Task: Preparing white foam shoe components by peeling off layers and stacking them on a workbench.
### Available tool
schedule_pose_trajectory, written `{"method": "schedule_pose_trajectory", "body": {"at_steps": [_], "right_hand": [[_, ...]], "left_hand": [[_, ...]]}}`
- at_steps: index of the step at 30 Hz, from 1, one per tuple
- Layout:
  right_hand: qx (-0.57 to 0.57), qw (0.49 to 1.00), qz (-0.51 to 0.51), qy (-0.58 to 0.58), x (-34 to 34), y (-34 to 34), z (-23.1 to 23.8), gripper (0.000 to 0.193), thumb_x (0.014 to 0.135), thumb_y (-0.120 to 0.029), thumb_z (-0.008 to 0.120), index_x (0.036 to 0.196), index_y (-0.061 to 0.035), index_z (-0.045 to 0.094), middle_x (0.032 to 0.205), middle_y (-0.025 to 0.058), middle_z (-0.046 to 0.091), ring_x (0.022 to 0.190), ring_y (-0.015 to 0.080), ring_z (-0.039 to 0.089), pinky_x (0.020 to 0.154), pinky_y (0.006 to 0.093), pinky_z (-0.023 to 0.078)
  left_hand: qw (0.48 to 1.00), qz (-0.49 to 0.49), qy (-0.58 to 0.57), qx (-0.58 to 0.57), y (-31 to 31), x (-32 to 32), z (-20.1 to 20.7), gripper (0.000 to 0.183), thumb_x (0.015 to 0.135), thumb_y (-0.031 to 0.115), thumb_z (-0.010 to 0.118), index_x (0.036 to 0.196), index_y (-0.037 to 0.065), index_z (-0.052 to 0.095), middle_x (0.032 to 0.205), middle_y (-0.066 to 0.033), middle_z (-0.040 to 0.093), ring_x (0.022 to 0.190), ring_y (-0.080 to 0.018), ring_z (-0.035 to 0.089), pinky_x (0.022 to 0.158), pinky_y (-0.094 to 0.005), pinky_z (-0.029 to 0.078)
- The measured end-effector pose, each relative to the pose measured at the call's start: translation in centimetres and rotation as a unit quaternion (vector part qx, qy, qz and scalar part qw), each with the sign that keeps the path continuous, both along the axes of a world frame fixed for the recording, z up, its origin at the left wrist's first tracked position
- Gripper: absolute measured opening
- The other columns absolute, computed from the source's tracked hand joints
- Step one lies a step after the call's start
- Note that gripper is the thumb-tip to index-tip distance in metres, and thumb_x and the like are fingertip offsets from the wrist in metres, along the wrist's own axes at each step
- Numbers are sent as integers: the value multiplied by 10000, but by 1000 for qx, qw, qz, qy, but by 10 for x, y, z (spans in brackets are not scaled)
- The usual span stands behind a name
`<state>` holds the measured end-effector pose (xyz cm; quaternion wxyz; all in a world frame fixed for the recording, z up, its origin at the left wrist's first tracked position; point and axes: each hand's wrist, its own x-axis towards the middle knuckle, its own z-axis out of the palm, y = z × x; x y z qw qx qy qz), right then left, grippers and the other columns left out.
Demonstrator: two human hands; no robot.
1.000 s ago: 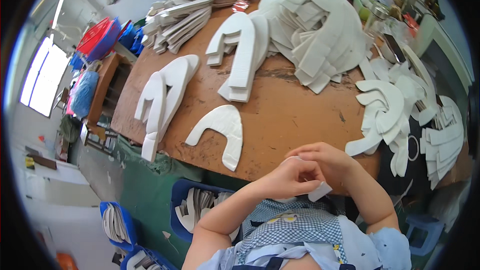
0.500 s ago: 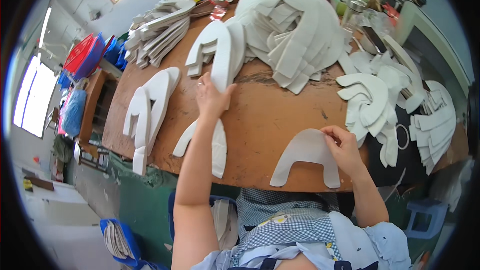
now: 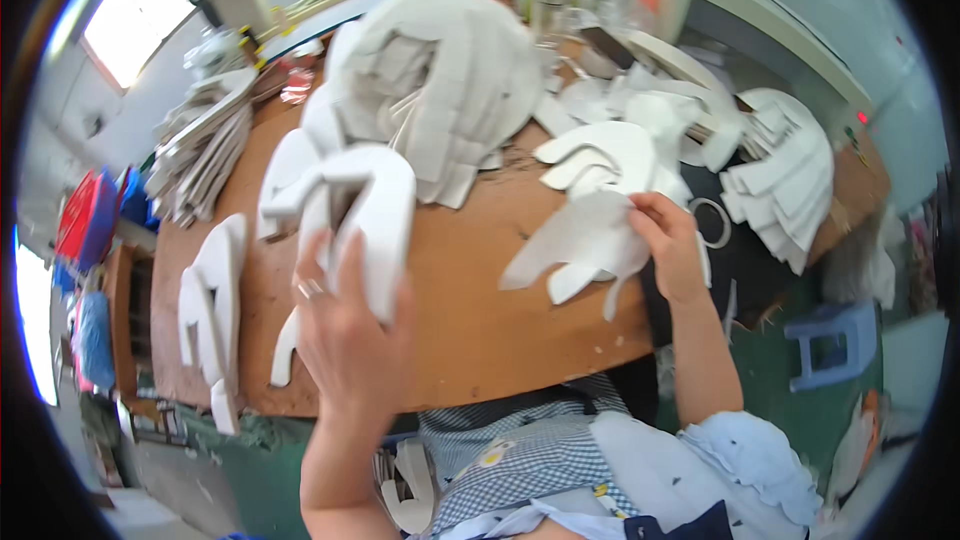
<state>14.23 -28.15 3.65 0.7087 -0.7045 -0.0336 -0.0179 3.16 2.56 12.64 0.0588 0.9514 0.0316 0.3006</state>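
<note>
My left hand (image 3: 352,335), smeared by motion, grips one leg of a thick white U-shaped foam piece (image 3: 392,185) and holds it over the left part of the table. Pinched at its edge by the thumb and fingers of my right hand (image 3: 668,240) is a thin, pale, arch-shaped sheet (image 3: 560,232). This sheet hangs tilted above the table, in front of loose white pieces (image 3: 615,152). Behind the foam piece, another white curved piece (image 3: 283,175) leans by the large heap of white pieces (image 3: 470,70).
The brown wooden table (image 3: 480,320) has a curved front edge. A stack of white pieces (image 3: 205,155) stands at the back left, with overlapping pieces (image 3: 222,270) nearer. At right lie fanned white pieces (image 3: 785,175) and a white ring (image 3: 712,223). A blue stool (image 3: 830,345) stands on the floor.
My left hand has lifted the foam piece off its pile and drawn it nearer. My right hand has raised the thin sheet off the table. The view has swung to the right.
</note>
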Motion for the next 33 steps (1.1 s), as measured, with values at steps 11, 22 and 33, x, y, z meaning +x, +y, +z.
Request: {"method": "schedule_pose_trajectory", "body": {"at_steps": [11, 22, 33], "right_hand": [[-52, 998, -14, -43, -3, -1, 18, 124, 977, -100, 615, 1020, 7, 660, 789, -40, 642, 695, 11, 518, 648, 190, 409], [-75, 984, -108, -122, 14, -2, 35, 142, 987, -152, 631, 973, -12, 651, 763, -47, 614, 662, 4, 489, 608, 191, 396], [-15, 957, 282, 58, -37, 79, 46, 291, 1045, -287, 540, 1115, -39, 675, 923, 12, 679, 792, 66, 613, 676, 226, 493]], "left_hand": [[959, -204, 126, -152, -25, 21, -99, 693, 840, 367, 759, 1362, -16, 513, 1452, -242, 443, 1344, -423, 432, 1099, -514, 368], [950, -116, 285, -45, -40, -47, -136, 858, 825, 537, 708, 1458, 22, 443, 1630, -220, 168, 1512, -404, 117, 1146, -664, 64], [652, -282, 167, -684, -44, -24, -101, 648, 1050, 502, 389, 1446, -11, 410, 1474, -137, 471, 1392, -293, 435, 1132, -441, 360]]}}
